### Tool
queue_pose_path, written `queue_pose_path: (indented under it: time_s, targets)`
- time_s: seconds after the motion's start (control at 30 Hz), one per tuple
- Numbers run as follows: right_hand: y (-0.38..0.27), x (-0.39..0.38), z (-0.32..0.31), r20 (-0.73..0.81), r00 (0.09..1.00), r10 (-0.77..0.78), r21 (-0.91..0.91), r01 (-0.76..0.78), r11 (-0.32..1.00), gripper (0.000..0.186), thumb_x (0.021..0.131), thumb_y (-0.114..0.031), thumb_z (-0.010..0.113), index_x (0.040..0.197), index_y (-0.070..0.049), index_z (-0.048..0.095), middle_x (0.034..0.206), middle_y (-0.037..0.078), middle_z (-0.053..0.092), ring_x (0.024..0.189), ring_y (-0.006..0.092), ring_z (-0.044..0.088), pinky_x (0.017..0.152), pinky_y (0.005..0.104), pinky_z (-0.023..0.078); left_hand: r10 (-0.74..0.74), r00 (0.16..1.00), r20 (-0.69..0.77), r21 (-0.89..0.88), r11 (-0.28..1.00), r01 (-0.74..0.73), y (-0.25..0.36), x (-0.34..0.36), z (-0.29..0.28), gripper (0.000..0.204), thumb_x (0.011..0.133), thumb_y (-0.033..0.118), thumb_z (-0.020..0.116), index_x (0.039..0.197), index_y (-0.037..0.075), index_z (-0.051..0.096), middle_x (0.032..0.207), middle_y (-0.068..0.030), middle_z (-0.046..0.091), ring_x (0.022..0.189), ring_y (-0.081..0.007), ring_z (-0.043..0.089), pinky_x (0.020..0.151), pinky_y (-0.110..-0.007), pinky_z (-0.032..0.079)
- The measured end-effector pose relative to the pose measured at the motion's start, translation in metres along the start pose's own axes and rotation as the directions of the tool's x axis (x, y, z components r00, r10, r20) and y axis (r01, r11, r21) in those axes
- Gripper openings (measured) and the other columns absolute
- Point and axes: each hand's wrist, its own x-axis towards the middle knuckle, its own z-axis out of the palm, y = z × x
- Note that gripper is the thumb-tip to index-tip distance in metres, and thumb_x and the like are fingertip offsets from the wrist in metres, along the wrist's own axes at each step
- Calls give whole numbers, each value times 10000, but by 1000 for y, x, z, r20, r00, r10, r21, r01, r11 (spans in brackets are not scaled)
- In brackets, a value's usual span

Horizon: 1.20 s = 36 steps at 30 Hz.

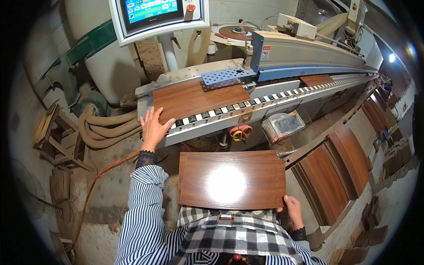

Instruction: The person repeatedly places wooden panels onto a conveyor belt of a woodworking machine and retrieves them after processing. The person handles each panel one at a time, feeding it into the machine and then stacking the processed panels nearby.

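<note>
My left hand point(153, 126) lies with spread fingers on the near left corner of a brown wood-grain panel point(194, 98). That panel sits flat on the machine's infeed table, its far right part under a blue perforated plate point(223, 76). Along its near side runs a conveyor track point(265, 98) of black and white pads. In front of my body is another brown wood-grain panel point(194, 176), glossy with a bright reflection; doubled edges suggest more than one piece. My right hand point(293, 211) grips its near right corner, thumb on top, with the other fingers partly hidden.
A control screen point(152, 11) with a red button stands over the machine. Another panel point(316, 80) lies farther along the track. Red and yellow-handled scissors point(240, 132) hang below, beside a wire basket point(286, 125). Panel stacks point(324, 183) stand at right; hoses point(106, 128) and a wooden stool point(57, 134) at left.
</note>
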Motion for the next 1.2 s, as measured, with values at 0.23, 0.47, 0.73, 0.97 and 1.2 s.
queue_pose_path:
  time_s: [0.23,0.47,0.73,0.97,1.2]
  targets:
    - [-18,2,10,49,964,-261,243,242,939,172,933,-178,630,934,-33,538,851,59,636,680,126,611,596,274,546,10,1000,-11,-11,1000,-10,-1,0,3,737,800,566,667,1362,113,519,1505,-201,348,1420,-338,274,1162,-534,94]
    - [-41,38,30,205,963,-175,337,99,936,293,961,-177,557,1155,42,539,1000,108,666,815,155,681,691,282,604,28,999,-44,-9,1000,-29,-7,1,6,737,789,580,673,1341,111,537,1492,-219,361,1407,-362,292,1154,-559,99]
    - [-47,34,30,187,975,-122,260,71,963,259,964,-174,540,1133,18,581,983,83,670,807,142,671,709,294,588,78,997,14,-89,993,-77,-20,-2,2,651,854,489,633,1367,108,509,1491,-225,359,1413,-376,271,1160,-535,85]
    - [-50,29,36,134,986,-97,295,54,954,258,972,-120,501,1167,34,570,935,76,672,703,115,662,617,219,582,137,989,47,-88,987,-133,-29,-5,-2,544,917,396,582,1371,107,503,1496,-198,366,1413,-358,279,1162,-512,108]
    - [-53,28,39,109,991,-84,306,47,951,255,970,-105,493,1170,34,569,931,65,662,690,97,648,615,205,574,153,987,52,-132,981,-145,-36,-6,-7,501,926,371,579,1354,117,526,1473,-171,413,1406,-319,311,1164,-471,140]
